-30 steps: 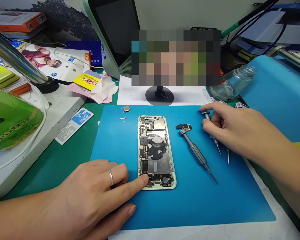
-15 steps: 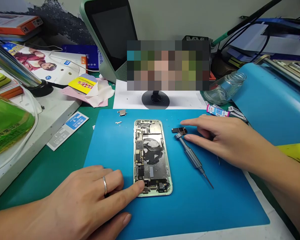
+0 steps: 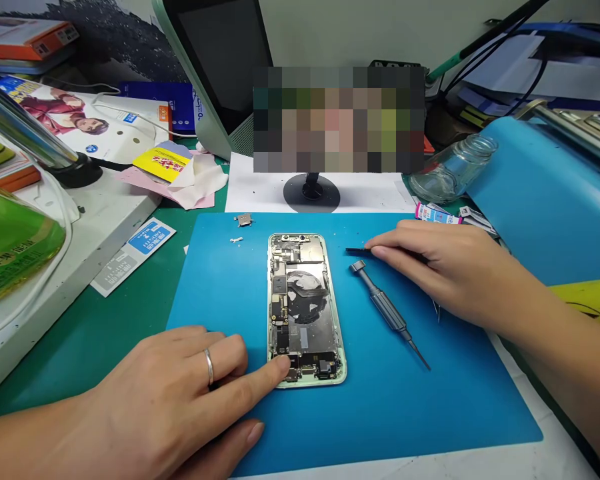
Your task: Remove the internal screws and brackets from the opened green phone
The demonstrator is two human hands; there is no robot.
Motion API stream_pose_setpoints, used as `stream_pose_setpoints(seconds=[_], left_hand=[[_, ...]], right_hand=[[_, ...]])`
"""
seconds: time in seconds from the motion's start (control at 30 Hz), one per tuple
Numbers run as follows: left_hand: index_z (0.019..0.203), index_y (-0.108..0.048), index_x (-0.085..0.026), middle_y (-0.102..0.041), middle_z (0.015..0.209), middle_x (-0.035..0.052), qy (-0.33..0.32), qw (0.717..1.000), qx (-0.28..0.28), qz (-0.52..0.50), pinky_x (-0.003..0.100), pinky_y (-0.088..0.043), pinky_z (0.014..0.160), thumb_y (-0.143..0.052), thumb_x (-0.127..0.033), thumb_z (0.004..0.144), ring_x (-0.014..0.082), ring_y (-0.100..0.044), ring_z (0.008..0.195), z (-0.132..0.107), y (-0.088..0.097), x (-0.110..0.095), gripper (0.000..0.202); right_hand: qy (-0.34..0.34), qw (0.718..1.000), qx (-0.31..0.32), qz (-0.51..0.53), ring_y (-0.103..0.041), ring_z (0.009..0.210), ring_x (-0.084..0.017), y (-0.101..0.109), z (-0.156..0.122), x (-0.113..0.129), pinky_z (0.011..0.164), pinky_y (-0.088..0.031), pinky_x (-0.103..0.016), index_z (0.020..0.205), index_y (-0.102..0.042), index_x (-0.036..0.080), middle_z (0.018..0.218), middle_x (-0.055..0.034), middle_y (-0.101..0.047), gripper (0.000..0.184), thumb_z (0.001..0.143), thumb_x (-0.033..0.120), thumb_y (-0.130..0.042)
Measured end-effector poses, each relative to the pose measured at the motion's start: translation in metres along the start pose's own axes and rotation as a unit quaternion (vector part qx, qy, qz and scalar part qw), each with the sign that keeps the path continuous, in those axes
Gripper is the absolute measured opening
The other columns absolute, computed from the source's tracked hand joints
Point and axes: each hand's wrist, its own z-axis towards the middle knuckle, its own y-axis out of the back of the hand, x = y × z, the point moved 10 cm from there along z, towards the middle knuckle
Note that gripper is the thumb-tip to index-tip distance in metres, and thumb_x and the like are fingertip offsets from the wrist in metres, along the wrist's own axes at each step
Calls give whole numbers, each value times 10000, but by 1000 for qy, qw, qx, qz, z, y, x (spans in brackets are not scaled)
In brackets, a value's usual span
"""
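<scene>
An opened phone (image 3: 304, 308) with bare circuit boards lies face down on a blue mat (image 3: 360, 400). My left hand (image 3: 180, 400) rests flat on the mat, its forefinger pressing the phone's lower left corner. My right hand (image 3: 440, 267) pinches a small flat black part (image 3: 356, 251) by its edge, lifted just off the mat right of the phone. A grey screwdriver (image 3: 387, 313) lies on the mat just below that hand. Two more screwdriver tips peek out from under my right palm.
Small metal parts (image 3: 243, 220) and screws (image 3: 236, 239) sit at the mat's top left. A glass jar (image 3: 453, 170) lies on its side at the right, a round black stand base (image 3: 311, 190) behind the phone, a green bottle (image 3: 10, 240) far left.
My right hand left the screwdrivers at the right, moved left to the black part beside the phone and picked it up by its edge. The left hand stayed on the phone.
</scene>
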Motion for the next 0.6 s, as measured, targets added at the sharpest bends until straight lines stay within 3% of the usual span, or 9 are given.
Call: stream_pose_setpoints(seconds=[0.13, 0.23, 0.37, 0.5, 0.6], left_hand=[[1366, -639, -153, -641, 830, 31, 0, 1000, 18, 2, 312, -411, 502, -501, -261, 1050, 149, -573, 609, -4, -4, 1, 362], [1385, -621, -142, -640, 847, 33, 0, 1000, 23, -10, 310, -417, 525, -517, -242, 1040, 147, -572, 632, -6, -2, 2, 374], [1320, -649, -127, -652, 841, 26, 5, 999, -22, -26, 288, -427, 557, -561, -173, 1009, 131, -591, 659, -2, 12, 2, 327], [1257, -678, -141, -688, 953, 51, 37, 995, -93, 16, 271, -482, 625, -603, -195, 1002, 132, -639, 746, 6, 32, -1, 271], [1253, -693, -133, -691, 1043, 98, 57, 995, -51, 65, 336, -527, 701, -568, -290, 1037, 197, -666, 845, 19, 28, -4, 296]], right_hand=[[-47, 998, -26, 17, -704, 867, -170, 8, 2, 0, 726, -491, -308, 997, -769, 224, 988, -14, -764, 296, 1029, 400, -533], [-83, 994, -48, 49, -643, 705, -118, 16, -1, 9, 605, -450, -257, 948, -755, 237, 854, 14, -735, 292, 1031, 413, -539], [-96, 983, -30, 153, -603, 619, -69, 10, -9, 37, 493, -417, -198, 881, -739, 248, 785, 48, -698, 332, 1034, 462, -536], [-15, 975, 26, 222, -589, 603, -38, -9, -11, 75, 491, -434, -156, 860, -718, 239, 751, 59, -667, 307, 1043, 405, -536], [99, 986, -35, 130, -599, 652, -40, -2, -13, 94, 555, -442, -178, 924, -700, 212, 806, 44, -684, 208, 1044, 286, -547]])
